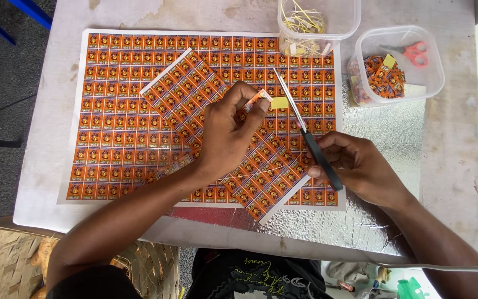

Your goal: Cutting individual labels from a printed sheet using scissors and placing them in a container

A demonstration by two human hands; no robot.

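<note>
Left hand (225, 135), above the printed label sheet (112, 127) on the surface (455, 144): fingers pinching a small cut label (256, 101). Thin, limp, easily creased; best gripped by the edges. Right hand (360, 166): fingers clenched on black-handled scissors (305, 130), blades near the label.

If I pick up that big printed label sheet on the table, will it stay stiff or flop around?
The big label sheet is probably floppy: it looks paper-thin and lies flat on the table. Likely light, since the cut strip rests on it without denting it. It may slide easily on the shiny foil beneath.
</note>
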